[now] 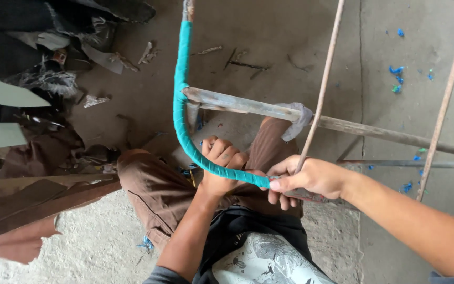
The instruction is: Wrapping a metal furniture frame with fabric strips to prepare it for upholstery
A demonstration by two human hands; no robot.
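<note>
Clearly, with left hand (222, 163) and right hand (303, 179) clamped on the teal-wrapped rod (181, 113), wrapping at 6 o'clock may loosen if grip slips.

The bent frame tube (181, 105) runs down from the top middle and curves right, across the person's lap. The left hand (222, 165) wraps around it at the bend; the right hand (303, 179) pinches it just to the right, touching the left hand. A flat crossbar (248, 107) runs right from the tube, beyond the knees. Two thin rods (324, 79) cross over the crossbar on the right. A scrap pile (43, 100) lies on the floor (269, 31) at the left.
</note>
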